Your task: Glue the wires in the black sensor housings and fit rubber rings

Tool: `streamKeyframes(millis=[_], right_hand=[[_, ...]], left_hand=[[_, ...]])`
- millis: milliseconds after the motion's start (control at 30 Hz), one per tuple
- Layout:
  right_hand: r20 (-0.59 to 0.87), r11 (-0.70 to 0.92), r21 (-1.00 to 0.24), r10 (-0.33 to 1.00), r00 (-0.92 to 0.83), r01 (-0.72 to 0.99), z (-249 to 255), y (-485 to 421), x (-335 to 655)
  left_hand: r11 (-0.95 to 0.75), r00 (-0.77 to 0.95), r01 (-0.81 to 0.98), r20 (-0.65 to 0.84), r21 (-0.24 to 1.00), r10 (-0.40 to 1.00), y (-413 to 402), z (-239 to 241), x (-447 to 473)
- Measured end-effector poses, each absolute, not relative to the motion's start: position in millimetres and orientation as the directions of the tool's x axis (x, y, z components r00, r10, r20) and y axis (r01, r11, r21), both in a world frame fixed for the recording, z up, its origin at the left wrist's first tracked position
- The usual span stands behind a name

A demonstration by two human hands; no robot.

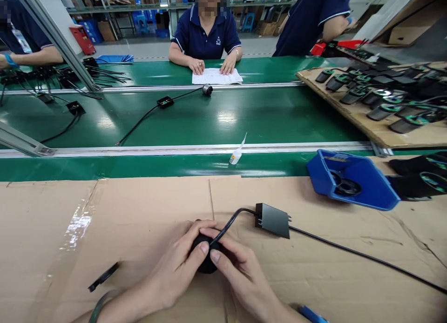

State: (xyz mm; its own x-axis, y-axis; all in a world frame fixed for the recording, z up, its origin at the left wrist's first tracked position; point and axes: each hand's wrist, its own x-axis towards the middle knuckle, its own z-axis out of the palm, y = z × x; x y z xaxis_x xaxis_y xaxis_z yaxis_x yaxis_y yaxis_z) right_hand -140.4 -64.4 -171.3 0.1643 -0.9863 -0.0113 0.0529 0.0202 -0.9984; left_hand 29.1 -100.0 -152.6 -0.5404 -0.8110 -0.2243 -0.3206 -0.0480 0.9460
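Note:
Both of my hands close around a round black part with a cable coming out of its top [206, 266], low in the middle of the head view. My left hand [174, 262] grips its left side, thumb on top. From the right, my right hand [240, 262] holds it, thumb and fingers near the cable. The black cable [232, 218] arches up to a flat black box [274, 219], and a thinner cord [352, 251] runs from the box to the right edge. My palms and fingers hide much of the round part.
Cardboard [139, 202] covers my bench. A small black strip [104, 276] lies left, a blue tool [312, 313] lower right. A blue bin [377, 188] holds black rings. A small white bottle [237, 154] stands by the green conveyor [265, 113]. Co-workers sit or stand beyond.

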Motion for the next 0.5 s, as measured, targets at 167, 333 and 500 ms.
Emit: streamKeyframes(millis=[167, 333, 500], right_hand=[[0.016, -0.010, -0.999, -0.990, 0.144, 0.044, -173.0, -61.6, -138.4], [0.037, -0.037, -0.999, -0.995, 0.097, 0.003, -176.9, -56.4, -136.5], [0.052, -0.051, -0.999, -0.988, 0.145, 0.010, -177.0, -60.0, -137.3]], left_hand=[[-0.012, -0.553, -0.302, -0.185, 0.953, -0.812, -96.8, -151.0, 27.6], [0.030, -0.542, -0.286, -0.135, 0.958, -0.830, -94.9, -151.5, 24.4], [-0.011, -0.550, -0.266, -0.161, 0.964, -0.820, -96.5, -151.5, 25.7]])
